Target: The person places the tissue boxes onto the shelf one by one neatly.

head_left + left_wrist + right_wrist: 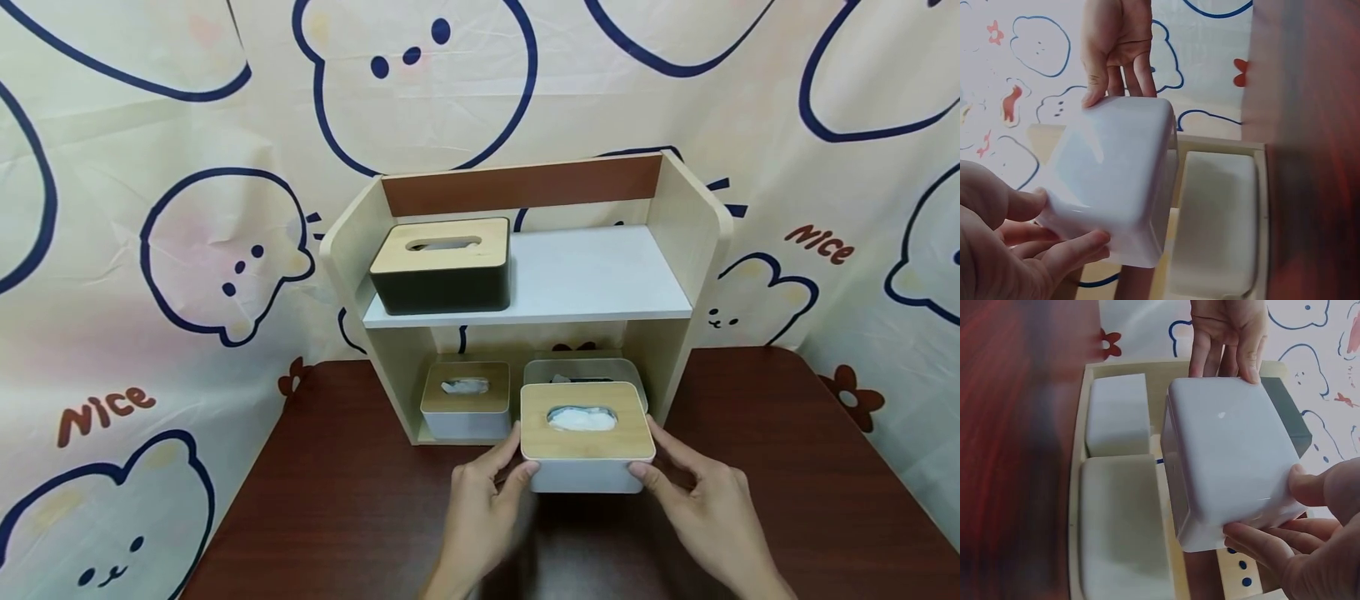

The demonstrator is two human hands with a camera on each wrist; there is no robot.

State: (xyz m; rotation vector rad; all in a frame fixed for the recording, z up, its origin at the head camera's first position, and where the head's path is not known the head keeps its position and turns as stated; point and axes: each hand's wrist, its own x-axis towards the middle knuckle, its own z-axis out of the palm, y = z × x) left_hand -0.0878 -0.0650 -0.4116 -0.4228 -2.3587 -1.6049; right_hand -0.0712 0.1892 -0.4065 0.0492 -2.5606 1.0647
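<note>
Both hands hold a white tissue box (588, 477) with a wooden lid, raised in front of the shelf's lower right. My left hand (480, 512) grips its left side, thumb at the near corner; my right hand (708, 508) grips the opposite side the same way. White tissue shows in the lid's oval slot. In the left wrist view the box's smooth underside (1113, 162) is turned to the camera, clear of the table. Behind it, on the lower level, stands a pale box (633, 372), partly hidden by the held one.
A two-level wooden shelf (352, 250) stands on the dark brown table (315, 517) against a cartoon-printed cloth. On its white upper board (592, 267) sits a dark green tissue box (442, 287), at the left. Below that is a small white tissue box (467, 423) with a wooden lid.
</note>
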